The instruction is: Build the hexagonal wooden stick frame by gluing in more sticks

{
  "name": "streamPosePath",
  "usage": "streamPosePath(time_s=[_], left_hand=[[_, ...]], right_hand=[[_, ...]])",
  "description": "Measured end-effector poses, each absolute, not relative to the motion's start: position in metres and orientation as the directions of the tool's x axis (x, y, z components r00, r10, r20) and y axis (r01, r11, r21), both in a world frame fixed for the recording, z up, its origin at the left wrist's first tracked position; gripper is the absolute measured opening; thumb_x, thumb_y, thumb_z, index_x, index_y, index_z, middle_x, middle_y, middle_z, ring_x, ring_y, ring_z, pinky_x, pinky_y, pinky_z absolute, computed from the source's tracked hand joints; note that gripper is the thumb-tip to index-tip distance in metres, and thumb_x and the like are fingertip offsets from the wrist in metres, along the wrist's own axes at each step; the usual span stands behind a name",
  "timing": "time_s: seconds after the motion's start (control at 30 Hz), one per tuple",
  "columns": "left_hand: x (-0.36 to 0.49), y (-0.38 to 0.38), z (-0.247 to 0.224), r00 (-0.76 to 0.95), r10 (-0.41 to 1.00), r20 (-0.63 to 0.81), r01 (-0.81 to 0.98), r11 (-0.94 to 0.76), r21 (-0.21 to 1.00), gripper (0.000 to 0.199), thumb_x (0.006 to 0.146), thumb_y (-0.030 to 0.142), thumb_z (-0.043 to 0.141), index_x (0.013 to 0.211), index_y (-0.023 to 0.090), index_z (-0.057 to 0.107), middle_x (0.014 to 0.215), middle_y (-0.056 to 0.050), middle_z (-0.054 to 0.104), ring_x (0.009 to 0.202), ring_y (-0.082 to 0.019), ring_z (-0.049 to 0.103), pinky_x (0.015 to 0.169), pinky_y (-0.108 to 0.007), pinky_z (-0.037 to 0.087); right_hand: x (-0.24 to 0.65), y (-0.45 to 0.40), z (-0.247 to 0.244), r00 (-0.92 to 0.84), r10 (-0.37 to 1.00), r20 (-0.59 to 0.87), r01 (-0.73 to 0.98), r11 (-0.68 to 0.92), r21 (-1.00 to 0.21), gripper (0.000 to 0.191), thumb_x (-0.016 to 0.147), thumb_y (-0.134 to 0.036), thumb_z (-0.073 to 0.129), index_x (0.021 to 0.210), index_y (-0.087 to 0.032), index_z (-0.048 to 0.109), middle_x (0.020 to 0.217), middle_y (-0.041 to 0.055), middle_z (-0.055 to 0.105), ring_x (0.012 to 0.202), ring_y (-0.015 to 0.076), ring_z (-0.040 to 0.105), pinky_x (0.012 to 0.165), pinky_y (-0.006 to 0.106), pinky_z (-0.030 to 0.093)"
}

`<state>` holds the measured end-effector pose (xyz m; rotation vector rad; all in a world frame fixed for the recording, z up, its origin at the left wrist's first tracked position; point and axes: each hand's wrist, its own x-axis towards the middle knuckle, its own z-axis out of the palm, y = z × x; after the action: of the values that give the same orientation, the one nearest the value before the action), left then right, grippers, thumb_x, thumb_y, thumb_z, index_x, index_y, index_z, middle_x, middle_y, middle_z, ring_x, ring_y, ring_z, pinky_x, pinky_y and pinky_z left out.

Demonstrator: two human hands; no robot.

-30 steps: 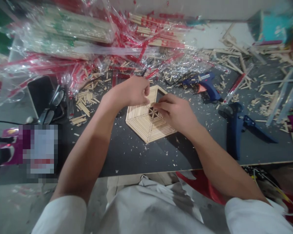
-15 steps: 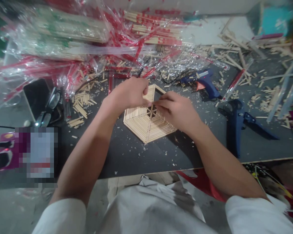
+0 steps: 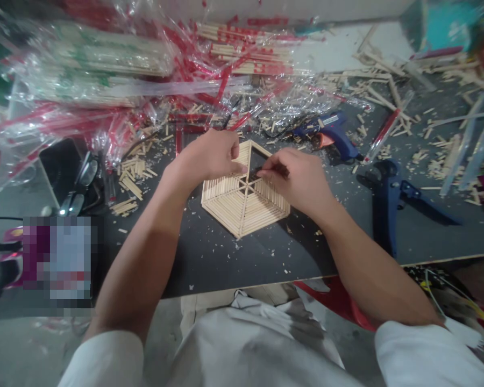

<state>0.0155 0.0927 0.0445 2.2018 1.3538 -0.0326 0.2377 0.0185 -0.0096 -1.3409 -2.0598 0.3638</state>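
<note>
1. Pale wooden-stick hexagonal panel (image 3: 244, 212) lies flat on the dark grey table (image 3: 226, 274), approx. center, between both hands. Slats fill most wedges; upper-R wedge shows a dark gap w/ a rim along its outer edge.
2. Left hand (image 3: 222, 156): bent over panel's upper-L part, fingers curled, thumb tip by the upright rib. Seems to rest on slats; can't tell if it grips anything.
3. Right hand (image 3: 293, 171): at the gap, thumb & forefinger brought close together near the hub. Any small pc. between them is too blurred to confirm.
4. Doing it well, IMO: L hand steadies the rib w/ light pressure, so panel doesn't skid; R hand works by fingertip only, wrist kept off the finished slats.
5. Any pc. set in the gap should sit parallel to the outer rim, ends meeting both ribs, w/ spacing matching neighboring wedges. Check fit dry b4 adhesive.
6. Blue glue gun w/ orange trigger (image 3: 331, 133) lies beyond R hand, apart from panel. Careful re: nozzle, may be hot.
7. Short pale stick offcuts (image 3: 134, 174) lie L of panel; blue-handled cutter (image 3: 387, 207) is to the R. Keep crumbs out from under panel, else it may rock.
</note>
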Motion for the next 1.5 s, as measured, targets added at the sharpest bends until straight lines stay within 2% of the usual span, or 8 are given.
streamPosePath(time_s=[0.17, 0.27, 0.53, 0.63, 0.83, 1.1, 1.27, 1.5], left_hand=[[0.01, 0.095, 0.048, 0.503, 0.815, -0.289, 0.82, -0.344, 0.458, 0.031, 0.08, 0.046, 0.079, 0.098, 0.021, 0.075, 0.082, -0.004, 0.074, 0.086, -0.022, 0.069, 0.081, -0.031, 0.049], [0.011, 0.094, 0.044, 0.514, 0.807, -0.291, 0.812, -0.349, 0.469, 0.035, 0.074, 0.047, 0.084, 0.097, 0.023, 0.076, 0.081, -0.003, 0.073, 0.085, -0.022, 0.069, 0.081, -0.032, 0.049], [0.021, 0.092, 0.04, 0.452, 0.832, -0.323, 0.844, -0.282, 0.457, 0.032, 0.067, 0.042, 0.09, 0.085, 0.021, 0.073, 0.078, -0.003, 0.072, 0.083, -0.022, 0.069, 0.075, -0.031, 0.048], [0.023, 0.09, 0.043, 0.422, 0.835, -0.354, 0.857, -0.24, 0.455, 0.031, 0.066, 0.041, 0.091, 0.077, 0.021, 0.069, 0.077, -0.002, 0.072, 0.077, -0.021, 0.068, 0.07, -0.032, 0.046], [0.029, 0.088, 0.049, 0.384, 0.829, -0.406, 0.87, -0.177, 0.461, 0.027, 0.067, 0.035, 0.089, 0.072, 0.02, 0.067, 0.073, -0.003, 0.069, 0.076, -0.02, 0.066, 0.069, -0.032, 0.046], [0.034, 0.083, 0.056, 0.332, 0.837, -0.436, 0.882, -0.111, 0.459, 0.023, 0.068, 0.029, 0.09, 0.078, 0.016, 0.074, 0.075, -0.004, 0.07, 0.08, -0.022, 0.069, 0.077, -0.033, 0.049], [0.028, 0.087, 0.052, 0.372, 0.833, -0.409, 0.847, -0.125, 0.517, 0.019, 0.07, 0.027, 0.088, 0.074, 0.017, 0.071, 0.07, -0.001, 0.068, 0.077, -0.018, 0.067, 0.074, -0.03, 0.046], [0.025, 0.089, 0.054, 0.365, 0.816, -0.448, 0.828, -0.065, 0.557, 0.021, 0.067, 0.019, 0.089, 0.073, 0.019, 0.069, 0.07, 0.0, 0.068, 0.071, -0.016, 0.064, 0.069, -0.029, 0.043]], right_hand=[[0.24, 0.021, -0.011, -0.237, 0.91, 0.34, 0.711, 0.4, -0.578, 0.016, 0.086, -0.021, 0.08, 0.08, -0.023, 0.066, 0.078, 0.002, 0.07, 0.067, 0.018, 0.06, 0.065, 0.034, 0.046], [0.24, 0.021, -0.013, -0.246, 0.898, 0.365, 0.693, 0.426, -0.582, 0.011, 0.089, -0.014, 0.07, 0.084, -0.024, 0.068, 0.083, 0.0032, 0.074, 0.071, 0.0193, 0.063, 0.069, 0.035, 0.049], [0.239, 0.021, -0.014, -0.293, 0.878, 0.379, 0.637, 0.475, -0.607, 0.025, 0.096, -0.011, 0.055, 0.091, -0.023, 0.076, 0.094, 0.0054, 0.082, 0.084, 0.0213, 0.075, 0.076, 0.036, 0.057], [0.238, 0.02, -0.012, -0.305, 0.875, 0.376, 0.633, 0.481, -0.606, 0.025, 0.093, -0.011, 0.058, 0.091, -0.024, 0.08, 0.091, 0.003, 0.083, 0.082, 0.0199, 0.075, 0.074, 0.034, 0.056], [0.237, 0.018, -0.012, -0.298, 0.891, 0.343, 0.664, 0.451, -0.596, 0.025, 0.087, -0.008, 0.067, 0.087, -0.026, 0.084, 0.081, -0.0001, 0.081, 0.07, 0.017, 0.069, 0.066, 0.031, 0.05], [0.236, 0.02, -0.014, -0.263, 0.891, 0.369, 0.67, 0.444, -0.595, 0.017, 0.087, -0.013, 0.073, 0.084, -0.025, 0.084, 0.082, 0.0007, 0.081, 0.074, 0.018, 0.071, 0.069, 0.031, 0.05], [0.235, 0.02, -0.013, -0.26, 0.907, 0.331, 0.689, 0.414, -0.595, 0.018, 0.088, -0.014, 0.072, 0.087, -0.026, 0.085, 0.083, 0.0003, 0.081, 0.075, 0.0189, 0.071, 0.071, 0.032, 0.051], [0.236, 0.02, -0.012, -0.275, 0.908, 0.317, 0.702, 0.415, -0.578, 0.02, 0.087, -0.013, 0.071, 0.088, -0.027, 0.085, 0.085, -0.0002, 0.082, 0.077, 0.0185, 0.071, 0.072, 0.032, 0.051]])
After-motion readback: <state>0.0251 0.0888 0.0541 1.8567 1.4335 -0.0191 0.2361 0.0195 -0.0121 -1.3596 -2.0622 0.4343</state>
